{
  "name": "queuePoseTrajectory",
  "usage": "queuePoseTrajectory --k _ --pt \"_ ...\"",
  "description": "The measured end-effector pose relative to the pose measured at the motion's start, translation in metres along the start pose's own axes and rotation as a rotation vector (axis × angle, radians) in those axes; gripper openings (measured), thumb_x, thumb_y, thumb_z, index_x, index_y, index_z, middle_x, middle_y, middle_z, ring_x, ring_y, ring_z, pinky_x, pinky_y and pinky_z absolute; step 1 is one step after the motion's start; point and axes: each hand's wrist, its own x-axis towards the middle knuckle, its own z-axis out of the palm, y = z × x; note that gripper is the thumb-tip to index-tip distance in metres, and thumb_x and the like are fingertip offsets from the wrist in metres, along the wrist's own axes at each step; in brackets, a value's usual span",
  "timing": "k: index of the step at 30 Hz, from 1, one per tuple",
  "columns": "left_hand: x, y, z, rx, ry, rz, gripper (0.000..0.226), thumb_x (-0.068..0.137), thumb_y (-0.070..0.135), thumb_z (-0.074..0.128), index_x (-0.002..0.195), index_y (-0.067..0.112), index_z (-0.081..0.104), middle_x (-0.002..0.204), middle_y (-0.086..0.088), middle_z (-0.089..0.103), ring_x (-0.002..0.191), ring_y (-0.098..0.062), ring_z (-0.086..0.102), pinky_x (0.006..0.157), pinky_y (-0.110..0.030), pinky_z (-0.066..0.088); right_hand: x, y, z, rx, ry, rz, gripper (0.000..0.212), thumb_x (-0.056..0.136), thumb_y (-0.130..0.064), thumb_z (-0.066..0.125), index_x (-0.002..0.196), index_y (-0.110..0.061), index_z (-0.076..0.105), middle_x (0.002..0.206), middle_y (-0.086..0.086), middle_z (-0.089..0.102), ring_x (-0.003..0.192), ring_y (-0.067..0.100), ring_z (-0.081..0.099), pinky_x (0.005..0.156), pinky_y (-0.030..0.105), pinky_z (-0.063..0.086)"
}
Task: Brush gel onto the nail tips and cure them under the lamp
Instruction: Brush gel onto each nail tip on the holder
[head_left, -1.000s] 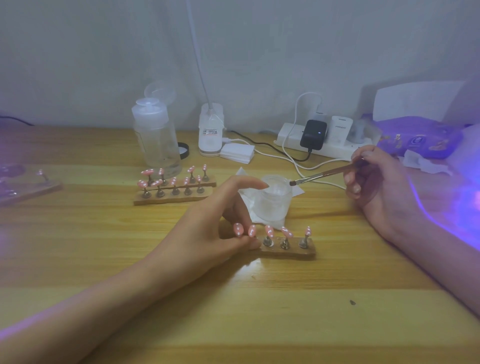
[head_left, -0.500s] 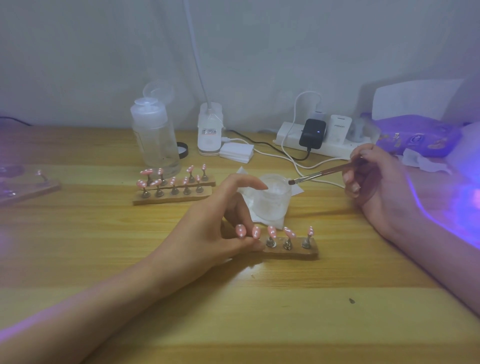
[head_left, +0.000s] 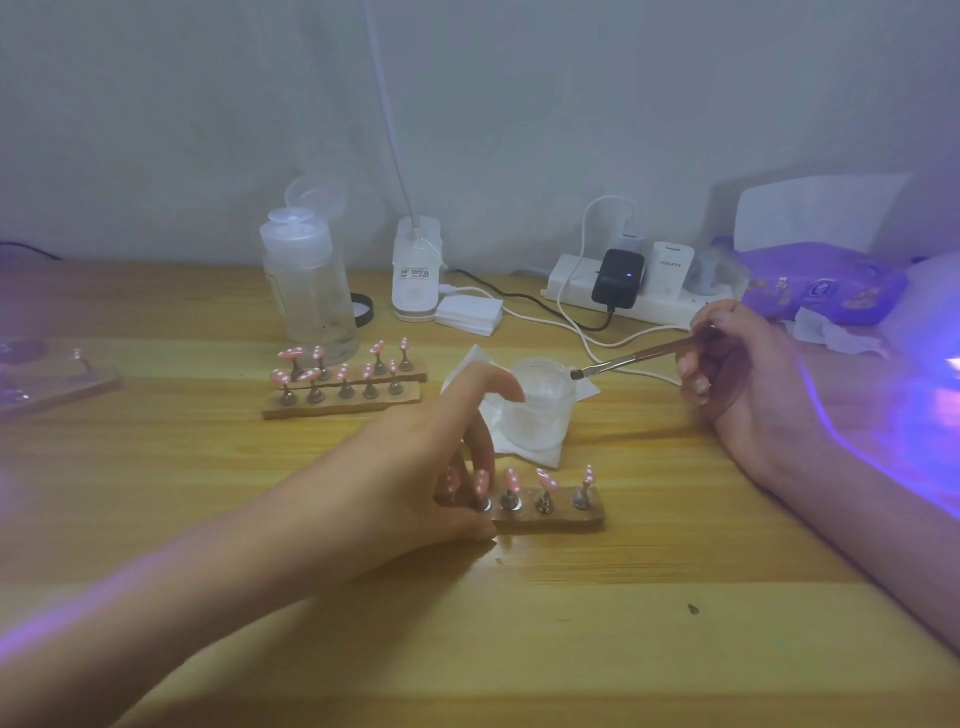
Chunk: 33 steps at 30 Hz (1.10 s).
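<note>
Beyond the left hand (head_left: 410, 467), two racks (head_left: 343, 387) of pink tips. Pinches with that hand the left end of the near wooden holder (head_left: 561, 517), pink nail tips (head_left: 545, 480) upright on it. Just past its forefinger, a clear jar (head_left: 540, 415). Grips a brush (head_left: 628, 358) in the curled right hand (head_left: 737, 379), bristles at the jar's rim. Right of that hand, the glowing violet lamp (head_left: 940, 306).

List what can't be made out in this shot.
All head view:
- Left end of the near nail holder: hidden by the left hand gripping it.
- The lamp: cut off by the right edge, washed out by purple glare.
- The brush in the right hand: bristles too small to show gel.
- The jar: contents blurred.
</note>
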Motion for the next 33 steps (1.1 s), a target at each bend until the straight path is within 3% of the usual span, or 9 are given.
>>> queuePoseTrajectory --k 4,9,17,21,25,28,30,33 --pt "0.001 0.014 0.007 0.15 0.083 0.058 0.063 0.073 0.046 0.072 0.114 0.056 0.026 0.113 0.035 0.048 0.101 0.011 0.046 0.08 -0.021 0.037 0.001 0.0 0.0 0.01 0.017 0.001 0.027 0.1 -0.014 0.038 0.076 -0.017 0.05 0.051 -0.001 0.051 0.045 0.008 0.049 0.039 0.016 0.033" --pt "0.005 0.027 0.021 0.232 0.175 0.07 0.047 0.089 0.039 0.063 0.111 0.052 0.024 0.091 0.027 0.058 0.098 0.004 0.048 0.091 -0.024 0.025 0.001 0.0 -0.001 0.003 0.021 0.003 0.027 0.101 -0.017 0.039 0.076 -0.017 0.051 0.049 0.0 0.052 0.045 0.009 0.048 0.039 0.016 0.033" --pt "0.006 0.03 0.022 0.177 0.184 0.052 0.049 0.09 0.032 0.067 0.108 0.053 0.027 0.09 0.029 0.058 0.098 0.005 0.049 0.092 -0.009 0.017 0.001 0.001 -0.001 0.007 0.001 -0.016 0.028 0.101 -0.017 0.04 0.076 -0.016 0.052 0.049 0.001 0.054 0.046 0.009 0.049 0.04 0.016 0.033" --pt "0.005 0.033 0.025 0.233 0.207 0.132 0.049 0.092 0.026 0.064 0.11 0.051 0.026 0.092 0.027 0.06 0.093 0.006 0.045 0.09 -0.016 0.02 0.001 0.001 -0.002 0.019 0.013 -0.014 0.026 0.101 -0.018 0.042 0.076 -0.017 0.052 0.051 0.002 0.055 0.046 0.009 0.05 0.04 0.017 0.035" --pt "0.003 0.034 0.025 0.447 0.318 0.328 0.053 0.08 0.014 0.074 0.115 0.037 0.04 0.087 0.022 0.065 0.081 0.0 0.053 0.083 -0.029 0.032 -0.002 0.001 -0.003 0.009 -0.044 -0.086 0.024 0.101 -0.016 0.044 0.077 -0.019 0.048 0.054 0.002 0.059 0.049 0.012 0.052 0.044 0.017 0.039" --pt "0.005 0.035 0.004 0.197 0.425 0.366 0.05 0.082 0.008 0.073 0.118 0.032 0.049 0.083 0.02 0.066 0.078 0.007 0.055 0.082 -0.012 0.04 -0.006 -0.004 0.003 -0.099 -0.147 -0.169 0.023 0.101 -0.024 0.049 0.078 -0.02 0.047 0.058 0.004 0.064 0.049 0.015 0.054 0.045 0.02 0.044" --pt "0.008 0.035 -0.017 -0.023 0.5 0.347 0.05 0.085 0.005 0.075 0.12 0.032 0.05 0.085 0.015 0.067 0.084 0.001 0.067 0.071 -0.011 0.048 -0.01 -0.012 0.009 -0.204 -0.218 -0.218 0.021 0.093 -0.032 0.056 0.077 -0.021 0.048 0.06 0.008 0.065 0.048 0.018 0.056 0.045 0.023 0.047" --pt "0.013 0.024 -0.039 -0.271 0.558 0.284 0.045 0.086 0.009 0.076 0.119 0.027 0.052 0.086 0.005 0.068 0.08 -0.011 0.071 0.059 -0.017 0.047 -0.015 -0.024 0.021 -0.319 -0.272 -0.301 0.019 0.092 -0.033 0.059 0.078 -0.023 0.052 0.062 0.01 0.067 0.048 0.022 0.059 0.046 0.025 0.049"
